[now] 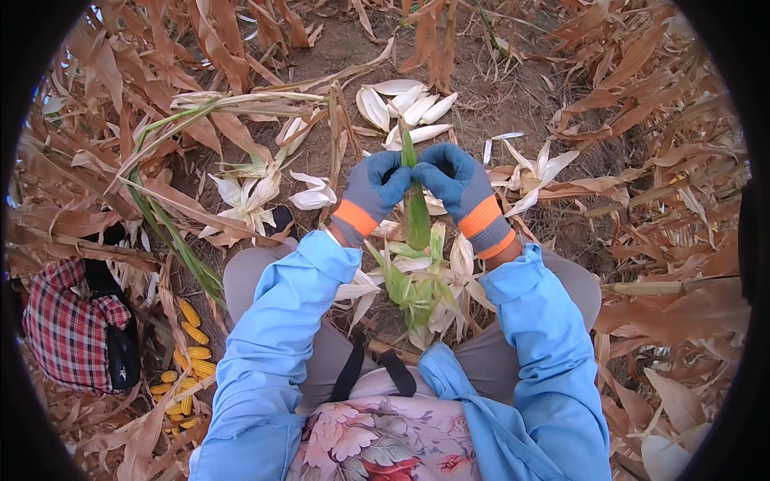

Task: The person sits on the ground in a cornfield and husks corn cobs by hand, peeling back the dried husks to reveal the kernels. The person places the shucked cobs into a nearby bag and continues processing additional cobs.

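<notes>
My left hand (372, 185) and my right hand (458, 180) wear blue-grey work gloves with orange cuffs. Between them they pinch a long green corn husk (417, 219), thumbs and fingertips meeting near its middle. Its tip points away from me; whether an ear lies inside, I cannot tell. Below my hands, between my knees, is a heap of pale and green husks (415, 288). Beyond my fingertips lies a cluster of cream-white husk-covered ears or husks (409, 108) on the soil.
Bare yellow corn cobs (195, 352) are piled at my left. Beside them is a person in a plaid shirt (66, 324). Opened pale husks lie left (246, 195) and right (538, 171). A bent corn stalk (174, 240) arches at left; dry corn plants (662, 108) line both sides.
</notes>
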Available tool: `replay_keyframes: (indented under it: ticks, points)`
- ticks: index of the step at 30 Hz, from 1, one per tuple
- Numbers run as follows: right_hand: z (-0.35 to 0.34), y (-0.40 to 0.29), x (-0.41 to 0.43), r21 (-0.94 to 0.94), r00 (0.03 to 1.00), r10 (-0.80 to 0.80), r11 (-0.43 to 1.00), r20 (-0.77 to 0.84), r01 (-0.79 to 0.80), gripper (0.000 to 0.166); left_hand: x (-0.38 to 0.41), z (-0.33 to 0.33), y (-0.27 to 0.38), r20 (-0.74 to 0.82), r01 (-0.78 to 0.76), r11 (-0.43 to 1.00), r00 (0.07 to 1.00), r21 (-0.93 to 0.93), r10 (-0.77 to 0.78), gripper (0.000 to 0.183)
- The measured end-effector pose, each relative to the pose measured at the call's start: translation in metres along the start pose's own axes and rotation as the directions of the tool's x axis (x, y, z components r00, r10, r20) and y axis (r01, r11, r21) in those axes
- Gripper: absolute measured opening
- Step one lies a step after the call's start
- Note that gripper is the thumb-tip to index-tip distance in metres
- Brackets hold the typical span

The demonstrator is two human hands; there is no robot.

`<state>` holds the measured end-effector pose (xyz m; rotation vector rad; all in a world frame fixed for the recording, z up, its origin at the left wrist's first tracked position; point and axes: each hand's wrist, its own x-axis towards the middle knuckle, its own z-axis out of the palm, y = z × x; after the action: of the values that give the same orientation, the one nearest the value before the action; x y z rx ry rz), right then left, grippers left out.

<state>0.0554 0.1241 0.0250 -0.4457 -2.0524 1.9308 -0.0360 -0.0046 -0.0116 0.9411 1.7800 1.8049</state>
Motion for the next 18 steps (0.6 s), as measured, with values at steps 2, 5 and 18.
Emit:
replay_keyframes:
  ticks: [2,5,18]
  points:
    - [0.0011,-0.0005,-0.0018,-0.013,1.000,-0.009,1.000,-0.021,0.009,0.023,-0.0008,0.0025,0.0071,0.029,-0.046,0.997,0.999,0.065,0.044,0.019]
    - [-0.0021,0.0008,-0.0022,-0.053,1.000,-0.018,0.998,-0.022,0.017,0.020,-0.0011,0.0034,0.0112,0.086,-0.141,0.968,0.988,0.208,0.125,0.020]
    - [0.0003,0.0006,-0.0062,-0.008,0.995,0.068,0.998,0.074,-0.068,0.024,-0.0044,0.0066,0.0098,0.052,-0.078,0.944,0.997,0.320,0.064,0.022]
